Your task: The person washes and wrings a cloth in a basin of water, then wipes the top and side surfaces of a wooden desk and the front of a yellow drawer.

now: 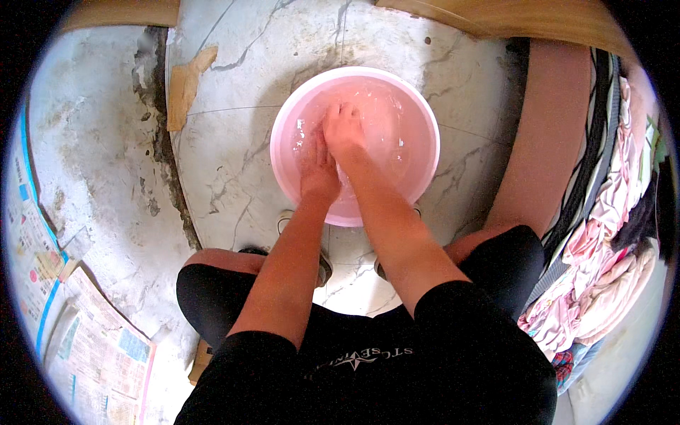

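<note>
A round pink basin [428,170] with a pale rim stands on the floor between my feet, with clear, glinting water in it. Both my hands are inside, left of its middle and close together. My left hand [320,168] is low in the water, its fingers stretched forward and partly blurred by the surface. Beside and slightly over its fingertips, my right hand [344,129] has its fingers bent and drawn together. Whatever lies under the right fingers is hidden. Pinkish tones fill the basin's bottom, and I cannot make out any separate item there.
Crumpled pink and white clothes [595,262] are heaped at the right, beside a long brownish-pink panel [542,134]. Printed sheets [99,347] lie at the lower left. A torn cardboard piece [185,85] lies by a dark floor crack [166,152]. Wooden furniture edges [496,25] border the far side.
</note>
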{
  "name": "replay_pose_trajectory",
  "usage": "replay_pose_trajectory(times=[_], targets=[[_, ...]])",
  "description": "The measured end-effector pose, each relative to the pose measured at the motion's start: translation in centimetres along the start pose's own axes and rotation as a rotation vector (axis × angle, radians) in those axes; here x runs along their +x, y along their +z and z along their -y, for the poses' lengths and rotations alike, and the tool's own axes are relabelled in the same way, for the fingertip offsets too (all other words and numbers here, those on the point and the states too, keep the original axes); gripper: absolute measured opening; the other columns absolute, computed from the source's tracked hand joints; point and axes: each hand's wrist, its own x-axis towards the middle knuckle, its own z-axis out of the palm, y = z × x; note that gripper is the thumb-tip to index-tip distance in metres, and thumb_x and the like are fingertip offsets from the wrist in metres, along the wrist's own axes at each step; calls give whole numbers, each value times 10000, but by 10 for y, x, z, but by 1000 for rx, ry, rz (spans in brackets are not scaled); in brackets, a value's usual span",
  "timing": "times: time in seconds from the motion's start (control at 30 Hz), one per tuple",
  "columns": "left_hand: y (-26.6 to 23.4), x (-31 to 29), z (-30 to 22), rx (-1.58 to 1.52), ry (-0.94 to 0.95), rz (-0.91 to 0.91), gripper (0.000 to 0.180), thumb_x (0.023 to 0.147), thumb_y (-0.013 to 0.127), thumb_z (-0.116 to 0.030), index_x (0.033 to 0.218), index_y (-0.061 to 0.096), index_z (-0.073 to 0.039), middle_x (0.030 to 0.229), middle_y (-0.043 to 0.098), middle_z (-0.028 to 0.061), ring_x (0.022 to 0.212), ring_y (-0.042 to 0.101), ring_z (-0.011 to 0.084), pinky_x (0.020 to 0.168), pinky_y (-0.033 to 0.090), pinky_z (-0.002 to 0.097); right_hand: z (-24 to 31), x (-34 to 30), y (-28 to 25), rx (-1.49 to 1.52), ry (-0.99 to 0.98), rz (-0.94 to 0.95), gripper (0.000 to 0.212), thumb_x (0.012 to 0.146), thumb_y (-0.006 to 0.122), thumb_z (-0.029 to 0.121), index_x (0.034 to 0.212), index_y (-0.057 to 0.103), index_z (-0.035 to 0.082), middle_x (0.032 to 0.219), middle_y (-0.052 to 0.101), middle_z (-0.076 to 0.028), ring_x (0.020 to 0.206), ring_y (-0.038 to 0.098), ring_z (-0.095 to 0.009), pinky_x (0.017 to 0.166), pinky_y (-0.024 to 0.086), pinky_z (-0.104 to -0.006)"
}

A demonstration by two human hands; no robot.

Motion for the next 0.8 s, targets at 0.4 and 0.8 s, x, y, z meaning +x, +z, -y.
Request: replay_pose_trajectory(times=[0.4,0.8], targets=[[-77,-16,-7,-670,-279,169,561,1079,530,-431,1533,583,-106,1521,631,136,1374,607,335,1225,421,517,-2,-109,-174,484,-102,126,476,1114,533,347,1306,526,-88,1333,623,-386,1212,638,-545,1067,513,-572],[-85,-32,-35,-2261,-493,502,501,1046,626,-579,1263,708,-135,1205,763,120,1108,735,295,1006,592,489,-12,-166,-213,402,-312,448,367,1011,598,246,1270,596,-13,1255,679,-302,1206,647,-489,1066,501,-548]])
